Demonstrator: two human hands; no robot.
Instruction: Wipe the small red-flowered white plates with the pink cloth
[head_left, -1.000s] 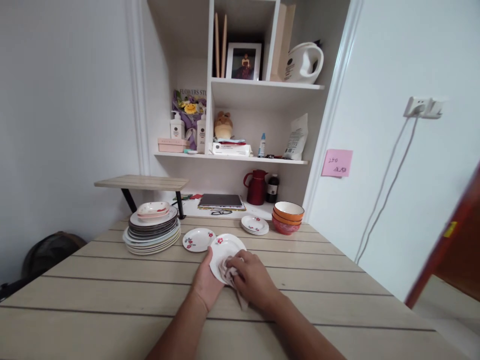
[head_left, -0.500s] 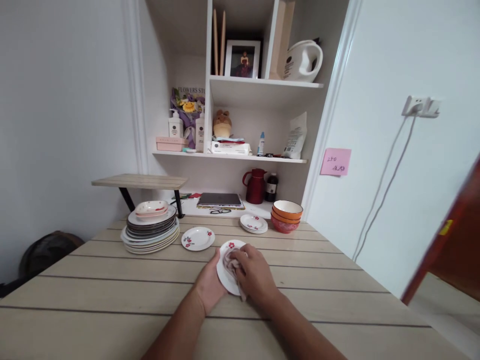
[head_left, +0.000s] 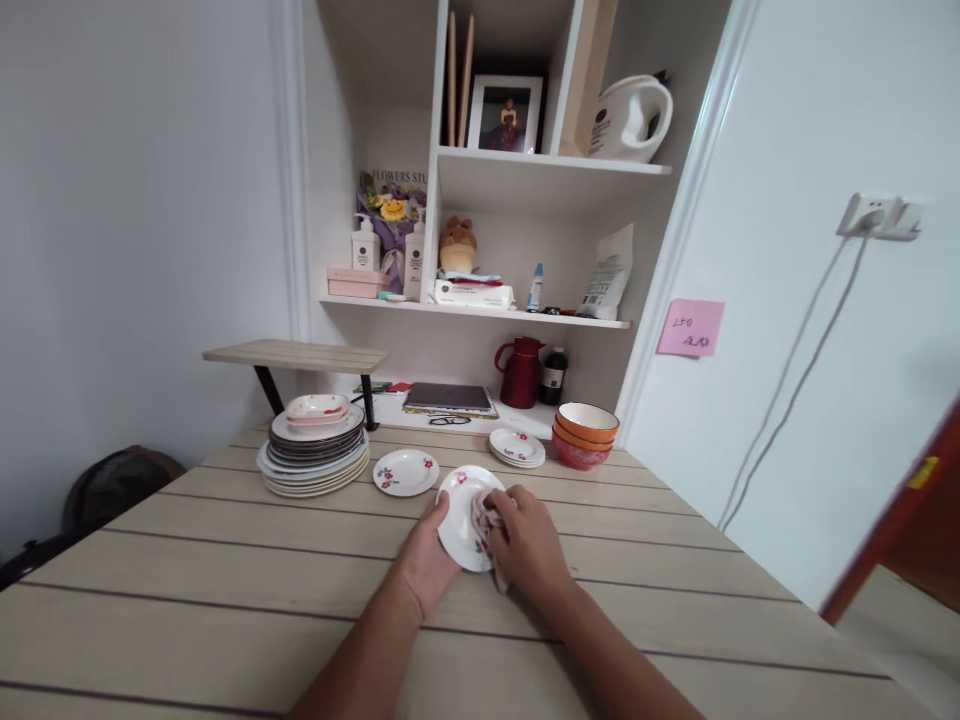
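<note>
My left hand [head_left: 429, 560] grips the left edge of a small white plate [head_left: 456, 520] with red flowers, its thumb on the rim and its fingers hidden underneath. The plate is tilted up a little over the table. In my right hand [head_left: 529, 545] is a crumpled pale cloth [head_left: 486, 518], pressed on the right side of the plate's face. A corner of the cloth hangs below the fingers. Just beyond lies a single flowered plate [head_left: 406, 472] on the table, and right of it a short stack of similar small plates [head_left: 517, 447].
A tall stack of plates [head_left: 315, 465] with small dishes on top stands at left by a raised wooden shelf [head_left: 296, 354]. Nested orange and red bowls [head_left: 585, 436] sit at right. Behind are a laptop [head_left: 450, 397], glasses [head_left: 449, 421], a red jug [head_left: 519, 373] and a dark bottle [head_left: 553, 376].
The cloth has shifted right across the plate, baring more of its middle and a lower flower print. The view has turned slightly left, so everything sits further right.
</note>
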